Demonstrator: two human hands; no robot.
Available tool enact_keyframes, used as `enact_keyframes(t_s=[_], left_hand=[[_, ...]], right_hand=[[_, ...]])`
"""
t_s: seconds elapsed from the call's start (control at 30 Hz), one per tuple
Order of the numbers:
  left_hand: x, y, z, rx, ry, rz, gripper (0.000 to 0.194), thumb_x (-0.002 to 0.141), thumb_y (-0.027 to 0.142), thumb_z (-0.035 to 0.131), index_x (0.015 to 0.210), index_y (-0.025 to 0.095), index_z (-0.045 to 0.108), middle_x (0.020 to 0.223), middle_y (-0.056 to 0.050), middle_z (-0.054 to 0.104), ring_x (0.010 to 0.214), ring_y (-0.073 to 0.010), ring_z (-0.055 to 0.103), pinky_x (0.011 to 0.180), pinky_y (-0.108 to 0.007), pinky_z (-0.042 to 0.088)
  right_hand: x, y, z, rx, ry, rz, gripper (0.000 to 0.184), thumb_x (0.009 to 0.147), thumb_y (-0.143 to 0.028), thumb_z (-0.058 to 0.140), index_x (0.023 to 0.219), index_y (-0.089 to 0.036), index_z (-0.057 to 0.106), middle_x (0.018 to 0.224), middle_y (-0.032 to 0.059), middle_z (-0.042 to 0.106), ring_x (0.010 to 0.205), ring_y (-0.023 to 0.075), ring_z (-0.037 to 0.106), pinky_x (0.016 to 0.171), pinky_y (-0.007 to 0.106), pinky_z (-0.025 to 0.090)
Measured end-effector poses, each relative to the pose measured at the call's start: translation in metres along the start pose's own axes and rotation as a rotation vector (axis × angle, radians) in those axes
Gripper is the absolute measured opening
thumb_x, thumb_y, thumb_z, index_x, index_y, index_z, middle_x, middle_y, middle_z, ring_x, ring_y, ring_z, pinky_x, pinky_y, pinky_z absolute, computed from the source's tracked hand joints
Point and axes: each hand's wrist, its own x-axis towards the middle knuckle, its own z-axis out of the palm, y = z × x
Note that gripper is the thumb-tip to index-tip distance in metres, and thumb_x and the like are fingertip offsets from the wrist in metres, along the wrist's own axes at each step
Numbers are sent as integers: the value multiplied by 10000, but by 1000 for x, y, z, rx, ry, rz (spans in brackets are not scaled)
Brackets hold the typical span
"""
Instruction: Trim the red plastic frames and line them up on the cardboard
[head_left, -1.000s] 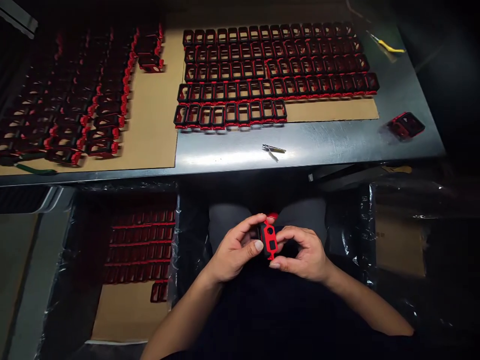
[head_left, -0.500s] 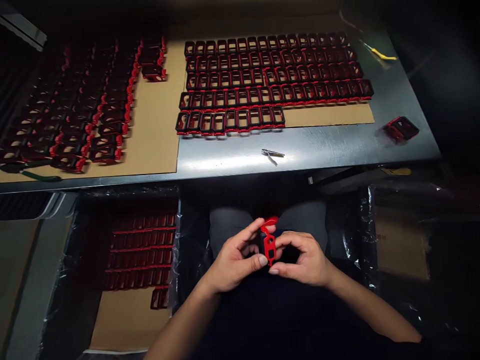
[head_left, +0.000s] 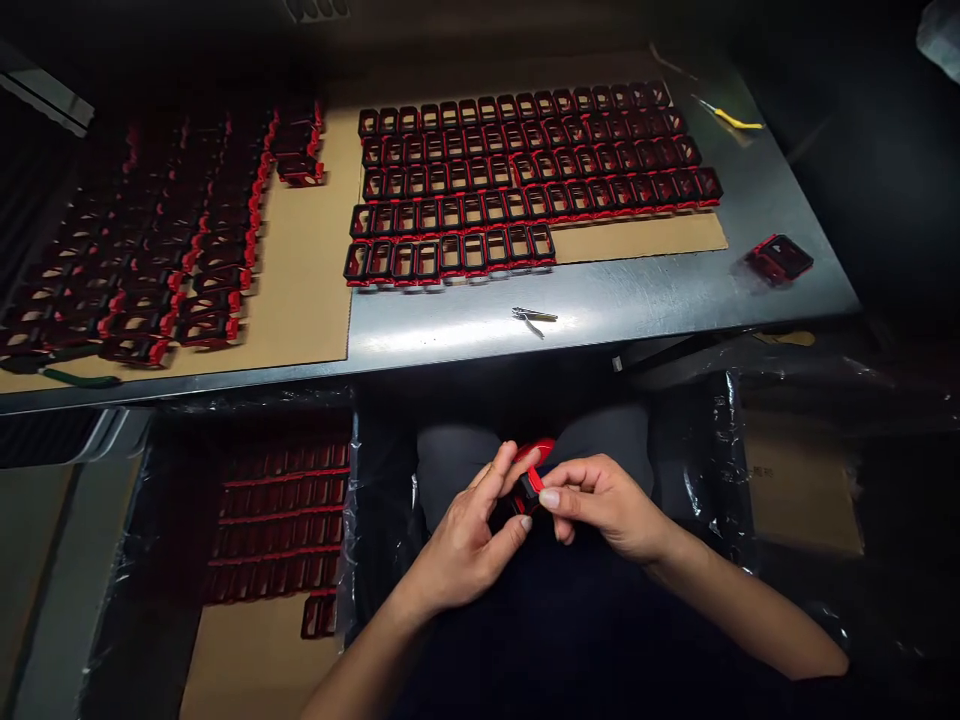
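Above my lap, both hands are on a small red and black plastic frame part [head_left: 528,494]. My left hand [head_left: 466,540] holds it from the left, thumb below and fingers along its upper side. From the right, the thumb and forefinger of my right hand [head_left: 611,512] pinch its red edge. Fingers hide much of the part. A red piece [head_left: 546,450] shows just behind the left fingertips; whether it belongs to the same part I cannot tell.
On the metal table [head_left: 622,300] lie rows of similar frames [head_left: 472,215] on cardboard, nail clippers [head_left: 534,317], a yellow-handled tool [head_left: 731,118], green-handled pliers [head_left: 79,378] and a lone frame [head_left: 784,257]. A plastic-lined box [head_left: 352,500] with more frames stands left; another holds cardboard [head_left: 802,490] right.
The part has turned from upright to tilted between my hands. My right thumb and forefinger have moved up onto its red edge, and my left fingers have straightened. The view has shifted slightly.
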Motion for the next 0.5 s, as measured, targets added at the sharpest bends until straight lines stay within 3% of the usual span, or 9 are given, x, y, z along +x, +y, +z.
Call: enact_keyframes(t_s=[0.13, 0.2, 0.33, 0.5], left_hand=[[-1, 1, 1, -51, 166, -40, 697, 911, 204, 628, 1531, 348, 345, 1550, -71, 460, 1347, -265, 532, 1037, -389, 510], [-2, 3, 3, -106, 194, -105, 664, 881, 262, 668, 1498, 299, 426, 1504, -96, 515, 1296, -285, 571, 974, -373, 551], [-1, 11, 9, -56, 204, -195, 784, 760, 341, 786, 1467, 238, 463, 1423, -133, 576, 1146, -301, 659, 952, -417, 574], [4, 14, 17, 162, 274, -64, 753, 750, 320, 791, 1409, 212, 443, 1377, -138, 590, 1211, -294, 620, 1056, -497, 511]], right_hand=[[-5, 6, -2, -219, 34, -190, 218, 855, -390, 749, 879, -174, 761, 777, 18, 740, 696, 140, 655, 692, 256, 510], [-7, 8, -3, -288, 27, -260, 175, 878, -355, 733, 918, -187, 764, 838, 19, 750, 752, 151, 670, 731, 262, 511], [-5, 14, -7, -360, -4, -367, 105, 897, -280, 714, 952, -206, 764, 877, 13, 756, 783, 144, 687, 762, 252, 517], [-1, 22, -9, -433, -19, -448, 95, 897, -210, 700, 963, -202, 767, 882, 31, 763, 788, 153, 704, 755, 257, 527]])
